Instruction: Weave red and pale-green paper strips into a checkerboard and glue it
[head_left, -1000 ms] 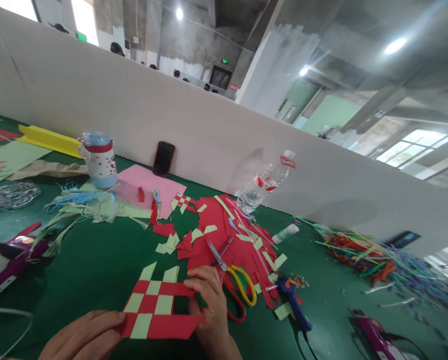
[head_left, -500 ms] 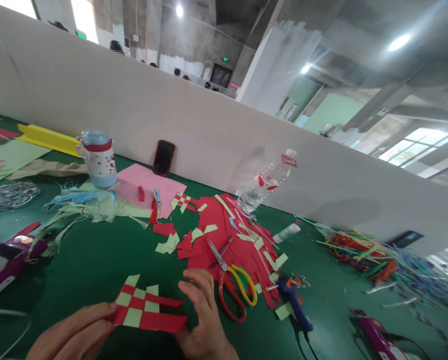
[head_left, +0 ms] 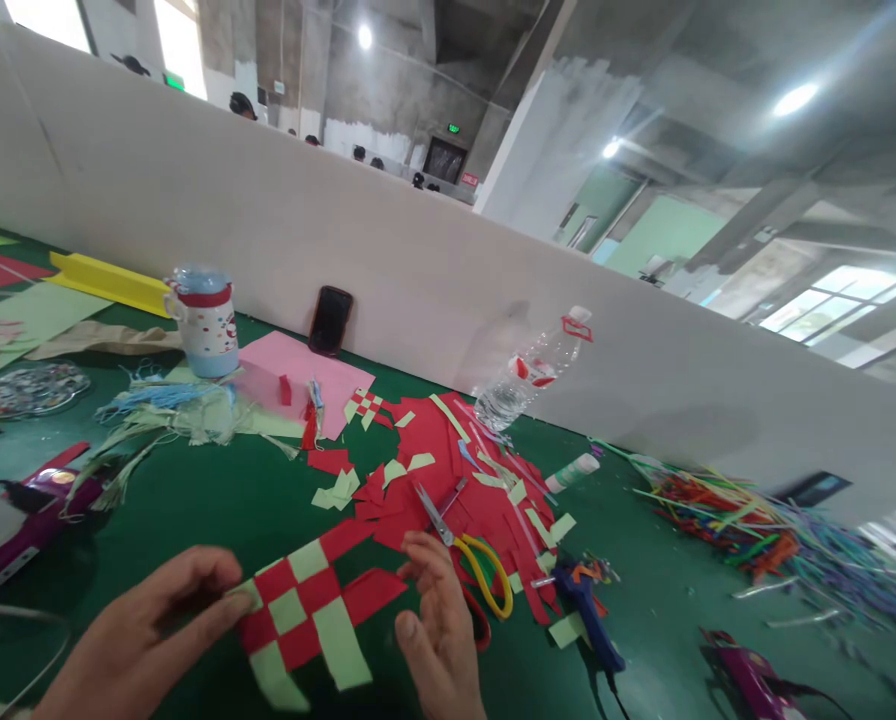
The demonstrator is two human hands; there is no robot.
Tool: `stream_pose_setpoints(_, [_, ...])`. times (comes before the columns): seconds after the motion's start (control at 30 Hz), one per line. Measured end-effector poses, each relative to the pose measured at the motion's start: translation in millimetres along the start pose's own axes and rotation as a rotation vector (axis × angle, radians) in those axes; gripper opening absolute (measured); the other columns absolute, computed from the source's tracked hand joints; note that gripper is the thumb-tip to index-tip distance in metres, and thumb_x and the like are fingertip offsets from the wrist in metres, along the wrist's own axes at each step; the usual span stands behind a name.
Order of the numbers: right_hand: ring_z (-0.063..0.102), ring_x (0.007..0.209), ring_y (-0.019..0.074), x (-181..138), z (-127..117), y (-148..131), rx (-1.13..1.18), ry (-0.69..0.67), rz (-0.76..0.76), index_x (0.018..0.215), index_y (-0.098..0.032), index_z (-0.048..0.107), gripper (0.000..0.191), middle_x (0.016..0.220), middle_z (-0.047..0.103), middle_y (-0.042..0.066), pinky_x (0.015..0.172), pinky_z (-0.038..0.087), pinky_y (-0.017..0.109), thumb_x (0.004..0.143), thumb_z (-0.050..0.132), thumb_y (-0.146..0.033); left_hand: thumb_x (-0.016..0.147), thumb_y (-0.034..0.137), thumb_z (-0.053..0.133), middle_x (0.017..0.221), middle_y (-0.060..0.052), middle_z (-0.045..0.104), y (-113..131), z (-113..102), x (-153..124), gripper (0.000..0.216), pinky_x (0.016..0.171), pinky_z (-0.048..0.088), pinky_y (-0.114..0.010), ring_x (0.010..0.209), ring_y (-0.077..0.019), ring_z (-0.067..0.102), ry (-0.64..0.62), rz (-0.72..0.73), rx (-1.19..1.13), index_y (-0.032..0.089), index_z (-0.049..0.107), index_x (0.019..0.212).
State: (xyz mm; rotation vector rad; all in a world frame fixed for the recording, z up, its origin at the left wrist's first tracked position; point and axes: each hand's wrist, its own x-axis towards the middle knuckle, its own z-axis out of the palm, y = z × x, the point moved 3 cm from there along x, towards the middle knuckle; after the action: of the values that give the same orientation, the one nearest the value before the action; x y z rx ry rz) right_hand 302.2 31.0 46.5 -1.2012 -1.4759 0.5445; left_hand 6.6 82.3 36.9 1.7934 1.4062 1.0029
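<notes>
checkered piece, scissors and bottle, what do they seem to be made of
Checkered piece: matte paper or thin card, judging by the flat red and pale green strips with crisp cut edges.
Scissors: likely metal blades, grey with a slight shine; smooth yellow and red handles, probably plastic.
Bottle: probably glossy clear plastic; the partition shows through it.

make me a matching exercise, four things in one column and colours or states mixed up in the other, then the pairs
1. large woven paper
2. scissors
3. bottle
4. handled cup

A. clear with red markings
B. white and light blue
C. held in the left hand
D. yellow and red handles

Pairs: 1-C, 2-D, 3-A, 4-B
</notes>
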Motion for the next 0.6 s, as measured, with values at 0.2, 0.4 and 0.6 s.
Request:
stream_pose_setpoints(0.2, [0.068, 0.111, 0.024, -5.8, -7.6, 24.4, -0.026, 0.035, 0.112, 0.132, -0.027, 0.062, 0.036, 0.14, 0.058, 0.014, 0.085, 0.061, 0.032, 0.104, 0.056, -0.048, 0.088, 0.04, 0.055, 0.077, 0.002, 0.074, -23.3, 29.1, 35.2, 0.03, 0.062, 0.05, -0.024, 0.07, -0.0176, 0.071, -0.43, -0.178, 0.186, 0.024, 0.068, 0.11])
stream_pose_setpoints(0.4, [0.071, 0.094, 0.0203, -9.1, -3.1, 24.2, -0.127, 0.008, 0.041, 0.123, -0.029, 0.068, 0.024, 0.119, 0.069, 0.01, 0.082, 0.06, 0.03, 0.106, 0.053, -0.038, 0.091, 0.03, 0.048, 0.092, -0.001, 0.078, -33.8, 39.5, 43.0, 0.034, 0.068, 0.05, -0.028, 0.081, -0.0206, 0.074, -0.323, -0.1, 0.349, 0.028, 0.071, 0.117])
stream_pose_setpoints(0.6, [0.061, 0.064, 0.0153, -22.2, 9.6, 40.8, -0.102, 0.058, 0.216, 0.106, -0.023, 0.07, 0.038, 0.08, 0.065, 0.003, 0.06, 0.052, 0.024, 0.109, 0.043, -0.05, 0.099, 0.035, 0.039, 0.13, -0.009, 0.072, -31.8, 38.2, 35.5, 0.04, 0.082, 0.059, -0.034, 0.099, -0.0237, 0.075, -0.11, 0.067, 0.423, 0.026, 0.071, 0.12])
